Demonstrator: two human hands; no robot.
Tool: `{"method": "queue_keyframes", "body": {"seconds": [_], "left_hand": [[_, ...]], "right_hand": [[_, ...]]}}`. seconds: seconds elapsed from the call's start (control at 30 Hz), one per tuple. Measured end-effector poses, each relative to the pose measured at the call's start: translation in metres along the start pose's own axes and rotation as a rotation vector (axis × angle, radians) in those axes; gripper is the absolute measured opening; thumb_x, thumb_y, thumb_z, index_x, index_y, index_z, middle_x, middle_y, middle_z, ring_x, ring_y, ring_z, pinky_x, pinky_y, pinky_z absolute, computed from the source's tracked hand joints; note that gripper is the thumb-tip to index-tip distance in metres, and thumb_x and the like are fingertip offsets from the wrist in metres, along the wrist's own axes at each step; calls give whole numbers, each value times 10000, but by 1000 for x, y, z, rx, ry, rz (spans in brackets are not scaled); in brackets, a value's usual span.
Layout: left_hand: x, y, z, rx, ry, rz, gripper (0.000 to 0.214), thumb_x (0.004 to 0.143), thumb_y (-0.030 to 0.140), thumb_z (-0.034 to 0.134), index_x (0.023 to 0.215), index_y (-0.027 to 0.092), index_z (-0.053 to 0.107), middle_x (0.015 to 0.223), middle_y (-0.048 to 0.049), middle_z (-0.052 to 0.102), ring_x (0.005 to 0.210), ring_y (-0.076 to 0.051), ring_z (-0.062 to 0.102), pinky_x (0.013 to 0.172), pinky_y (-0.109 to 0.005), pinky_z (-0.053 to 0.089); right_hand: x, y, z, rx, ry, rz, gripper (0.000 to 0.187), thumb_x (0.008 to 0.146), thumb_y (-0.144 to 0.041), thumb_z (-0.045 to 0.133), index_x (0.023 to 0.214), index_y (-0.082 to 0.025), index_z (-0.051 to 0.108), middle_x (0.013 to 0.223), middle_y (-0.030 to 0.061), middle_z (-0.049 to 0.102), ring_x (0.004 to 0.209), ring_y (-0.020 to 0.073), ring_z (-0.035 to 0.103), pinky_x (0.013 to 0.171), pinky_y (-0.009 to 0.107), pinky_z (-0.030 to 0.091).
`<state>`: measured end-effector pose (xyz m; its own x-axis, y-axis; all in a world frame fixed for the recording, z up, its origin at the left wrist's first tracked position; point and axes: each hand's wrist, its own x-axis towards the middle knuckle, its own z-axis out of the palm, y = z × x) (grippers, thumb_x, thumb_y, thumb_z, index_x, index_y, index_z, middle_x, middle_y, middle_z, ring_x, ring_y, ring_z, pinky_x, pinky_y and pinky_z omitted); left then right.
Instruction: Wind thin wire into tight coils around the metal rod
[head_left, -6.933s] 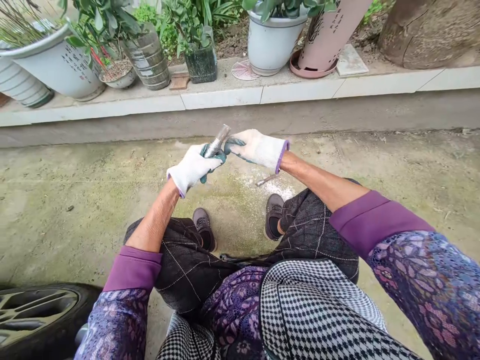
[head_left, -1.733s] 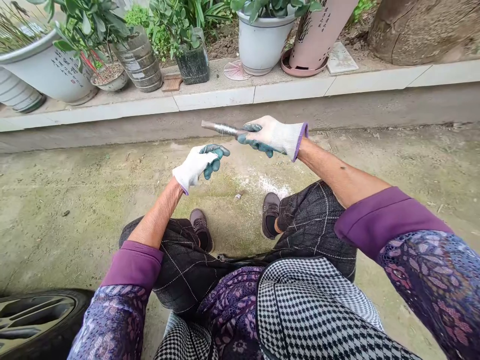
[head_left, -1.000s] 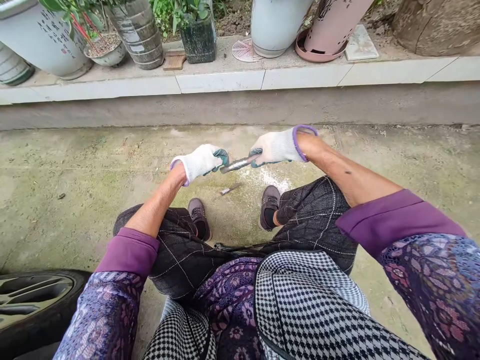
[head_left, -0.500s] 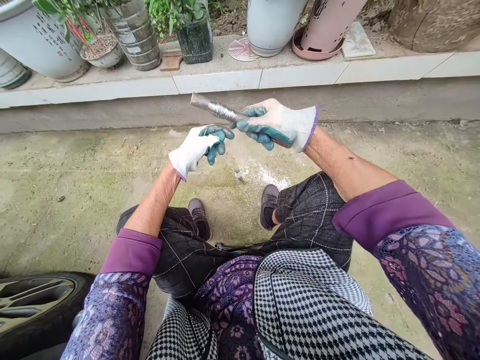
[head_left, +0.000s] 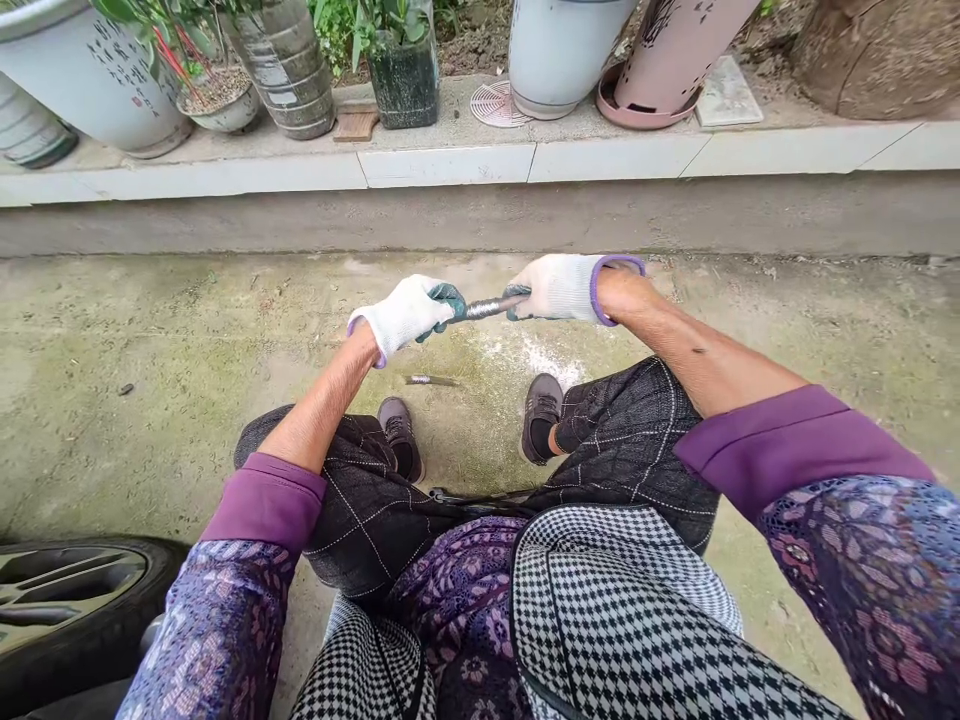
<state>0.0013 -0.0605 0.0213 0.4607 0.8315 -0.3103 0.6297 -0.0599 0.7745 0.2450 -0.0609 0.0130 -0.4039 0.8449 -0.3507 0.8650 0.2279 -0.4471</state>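
Observation:
I sit with both hands in white gloves with green palms, held out over my knees. My right hand [head_left: 559,288] is closed round a grey metal rod [head_left: 489,307] that points left and slightly down. The rod's tip meets the curled fingers of my left hand [head_left: 405,312], which is closed in a loose fist; what it grips is hidden. Below the hands, a short thin metal piece [head_left: 427,380] shows against the concrete, near my left shoe [head_left: 399,432].
A raised tiled kerb [head_left: 450,165] runs across the back with several plant pots, among them a white pot [head_left: 90,80] and a pink one [head_left: 667,60]. A car tyre [head_left: 67,610] sits at the lower left. White powder [head_left: 551,360] dusts the ground by my right shoe.
My right hand has swung the rod down from a raised position to the left hand's fingers. The small metal piece now shows further left.

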Motion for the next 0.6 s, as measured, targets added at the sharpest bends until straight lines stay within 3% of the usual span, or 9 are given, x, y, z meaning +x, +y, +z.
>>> {"method": "queue_keyframes", "body": {"seconds": [0.1, 0.17, 0.37, 0.5, 0.6], "left_hand": [[5, 2, 4, -99, 25, 7, 98, 838, 135, 667, 860, 109, 760, 557, 9, 598, 356, -39, 407, 370, -202, 302], [7, 1, 3, -180, 32, 37, 114, 853, 147, 677, 913, 98, 761, 593, -3, 635, 359, -35, 418, 371, -197, 329], [9, -1, -5, -372, 61, 112, 158, 881, 120, 627, 980, 81, 743, 650, -22, 679, 387, -48, 475, 360, -181, 367], [10, -2, -5, -318, 52, 130, 139, 880, 136, 626, 936, 81, 741, 621, -16, 649, 416, -47, 485, 391, -163, 374], [11, -4, -6, -220, 28, 180, 122, 835, 143, 641, 878, 89, 742, 630, -12, 642, 467, -56, 500, 444, -172, 406]], "right_hand": [[-1, -11, -9, -127, 119, 89, 197, 841, -318, 701, 979, -197, 773, 629, 0, 579, 554, 134, 491, 534, 302, 339], [-5, -20, -15, -87, 187, 114, 264, 884, -345, 673, 1073, -181, 758, 657, 9, 582, 571, 134, 503, 544, 302, 357], [-17, -31, -19, 479, 248, 61, 326, 910, -439, 693, 1096, -172, 697, 632, -21, 510, 494, 95, 424, 431, 249, 379], [-23, -24, -21, 706, 74, -101, 435, 867, -512, 746, 1116, -160, 692, 612, -38, 491, 467, 79, 399, 384, 226, 372], [-27, -18, -22, 690, -121, -145, 441, 799, -480, 797, 1071, -141, 718, 602, -46, 501, 442, 69, 401, 358, 221, 356]]}}
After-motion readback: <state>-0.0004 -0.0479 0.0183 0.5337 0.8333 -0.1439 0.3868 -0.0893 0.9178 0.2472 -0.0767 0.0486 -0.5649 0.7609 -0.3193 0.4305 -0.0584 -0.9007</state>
